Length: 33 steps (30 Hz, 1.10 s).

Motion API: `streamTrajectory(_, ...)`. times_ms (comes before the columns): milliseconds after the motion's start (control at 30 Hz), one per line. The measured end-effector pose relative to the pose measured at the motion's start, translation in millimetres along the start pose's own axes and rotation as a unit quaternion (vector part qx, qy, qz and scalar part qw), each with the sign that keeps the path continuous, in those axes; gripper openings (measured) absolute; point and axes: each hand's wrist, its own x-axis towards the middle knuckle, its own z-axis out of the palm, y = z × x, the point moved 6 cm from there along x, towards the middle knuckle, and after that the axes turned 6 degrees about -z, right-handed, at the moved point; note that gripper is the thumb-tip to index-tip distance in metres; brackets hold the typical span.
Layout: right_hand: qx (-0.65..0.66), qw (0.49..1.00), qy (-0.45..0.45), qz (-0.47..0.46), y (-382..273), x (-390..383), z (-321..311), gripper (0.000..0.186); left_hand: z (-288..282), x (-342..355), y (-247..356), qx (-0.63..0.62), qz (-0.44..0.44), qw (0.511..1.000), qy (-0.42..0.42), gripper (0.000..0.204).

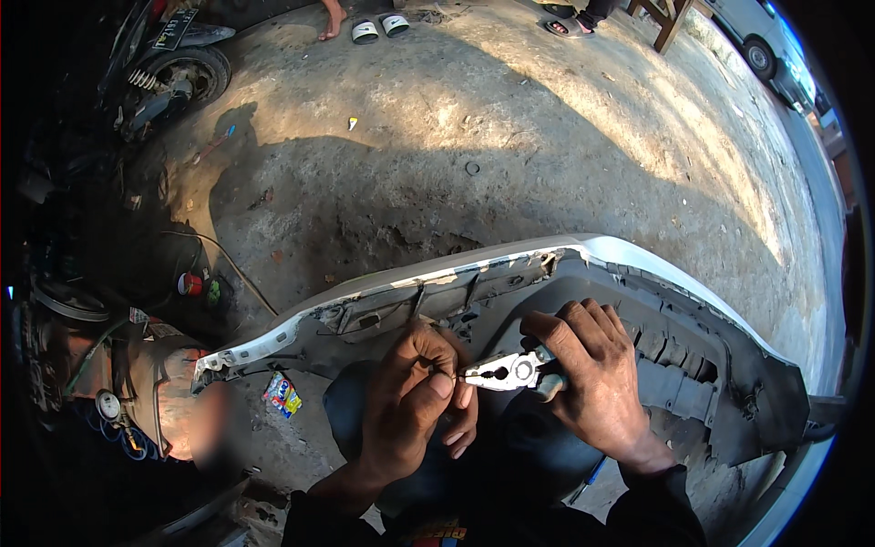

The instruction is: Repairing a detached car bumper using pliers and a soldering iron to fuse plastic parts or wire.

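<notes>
My right hand grips a pair of combination pliers by the handles, jaws pointing left. The tips of the jaws meet the fingertips of my left hand. Thumb and fingers of that hand are pinched together on something thin and small, which I cannot make out. Across my lap lies a large car bumper, white along its outer edge, with its dark ribbed inner side facing me. Both hands are over the near side of this bumper.
A motorbike stands far left. An orange tank with a pressure gauge is at the left, near a colourful packet on the ground. Sandals and other people's feet are at the far edge. A blue pen-like object lies by my right forearm.
</notes>
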Motion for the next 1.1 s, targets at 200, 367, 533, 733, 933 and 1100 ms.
streamTrajectory(200,0.0,1.0,-0.01,0.015,1.6,0.5,2.0,0.068,7.5,6.1,-21.2,-0.235,-0.06,0.965,-0.102,0.017)
streamTrajectory(367,-0.018,0.999,0.017,0.021,1.2,1.6,2.3,0.069,12.8,8.5,-24.2,-0.266,-0.049,0.953,-0.133,0.016)
streamTrajectory(533,-0.013,0.999,0.032,0.029,3.4,2.6,1.8,0.069,7.6,2.2,-22.4,-0.058,0.074,0.995,0.024,0.019)
streamTrajectory(733,0.005,0.998,0.047,0.048,-0.3,2.4,-4.7,0.062,7.5,-8.5,-7.8,0.149,0.25,0.949,0.123,0.034)
streamTrajectory(933,-0.003,0.998,0.045,0.05,4.8,-0.7,-4.1,0.061,5.3,-8.1,-10.3,0.208,0.259,0.932,0.147,0.029)
streamTrajectory(1100,-0.006,0.998,0.042,0.046,7.5,-0.9,-2.2,0.065,7.8,-6.2,-9.8,0.229,0.273,0.923,0.148,0.027)
